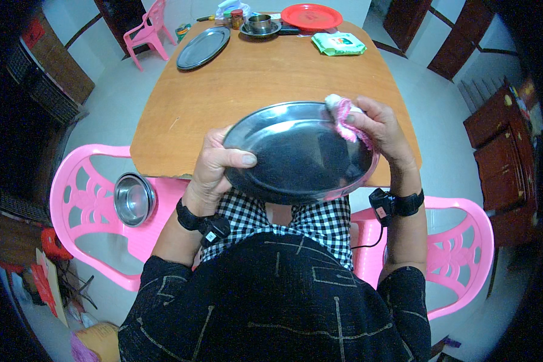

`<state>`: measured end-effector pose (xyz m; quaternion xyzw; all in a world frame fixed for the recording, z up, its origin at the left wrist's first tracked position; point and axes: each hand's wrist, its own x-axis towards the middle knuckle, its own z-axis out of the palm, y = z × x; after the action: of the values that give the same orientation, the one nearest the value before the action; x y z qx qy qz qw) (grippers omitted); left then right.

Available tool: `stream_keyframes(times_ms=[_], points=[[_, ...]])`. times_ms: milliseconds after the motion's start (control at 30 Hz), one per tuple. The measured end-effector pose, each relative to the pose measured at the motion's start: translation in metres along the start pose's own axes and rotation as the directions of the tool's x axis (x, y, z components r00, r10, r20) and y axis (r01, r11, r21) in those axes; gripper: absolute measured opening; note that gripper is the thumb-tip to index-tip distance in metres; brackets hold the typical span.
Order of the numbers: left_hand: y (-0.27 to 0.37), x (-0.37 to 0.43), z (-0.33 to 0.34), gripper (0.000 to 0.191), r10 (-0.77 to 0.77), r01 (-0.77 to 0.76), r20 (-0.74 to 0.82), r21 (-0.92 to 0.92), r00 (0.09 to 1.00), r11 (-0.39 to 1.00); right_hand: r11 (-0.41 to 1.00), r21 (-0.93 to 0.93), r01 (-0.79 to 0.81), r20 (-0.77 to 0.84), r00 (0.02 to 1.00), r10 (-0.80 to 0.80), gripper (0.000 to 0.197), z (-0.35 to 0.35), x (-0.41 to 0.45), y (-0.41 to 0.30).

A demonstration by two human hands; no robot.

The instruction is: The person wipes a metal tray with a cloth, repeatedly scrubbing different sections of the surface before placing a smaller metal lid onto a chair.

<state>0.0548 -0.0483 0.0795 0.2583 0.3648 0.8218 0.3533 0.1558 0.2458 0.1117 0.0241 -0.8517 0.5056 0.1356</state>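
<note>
An oval stainless steel plate [298,158] is held up over my lap and the near edge of the wooden table [271,77]. My left hand [215,163] grips its left rim, thumb lying on the inner face and fingers hidden behind. In my right hand [380,126] is a pink and white cloth [344,118], pinched against the plate's upper right rim. Some of the cloth drapes down along the right rim.
Oval metal plates [204,48], a metal cup on a dish [259,30], a red round tray [311,16] and a green wipes packet [339,44] sit at the table's far end. Metal bowls [131,201] rest on a pink plastic chair [90,158] at left. Another pink chair [461,253] stands right.
</note>
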Motion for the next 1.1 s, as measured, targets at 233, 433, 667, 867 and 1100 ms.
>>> stream_keyframes(times_ms=[233,433,667,867,1100], points=[[0.0,0.01,-0.04,0.051,0.069,-0.078,-0.073,-0.132,0.995,0.988,0.857,0.508,-0.088,-0.137,0.974,0.182,0.028,-0.003,-0.007,0.039],[0.003,0.025,-0.067,0.044,0.162,-0.206,-0.195,-0.229,0.967,0.951,0.689,0.724,0.033,-0.297,0.917,0.268,0.031,0.023,0.018,0.063],[-0.023,0.059,-0.059,0.048,0.223,-0.357,-0.466,-0.221,0.856,0.907,0.482,0.87,-0.11,-0.09,0.924,0.372,0.027,0.112,0.039,0.048],[-0.037,0.052,-0.061,0.043,0.135,-0.317,-0.533,-0.266,0.835,0.91,0.379,0.926,0.0,-0.128,0.941,0.314,0.027,0.125,0.045,0.034],[-0.05,0.028,-0.064,0.051,0.127,-0.221,-0.379,-0.217,0.917,0.951,0.355,0.919,0.17,-0.299,0.888,0.35,0.03,0.07,0.053,0.066]])
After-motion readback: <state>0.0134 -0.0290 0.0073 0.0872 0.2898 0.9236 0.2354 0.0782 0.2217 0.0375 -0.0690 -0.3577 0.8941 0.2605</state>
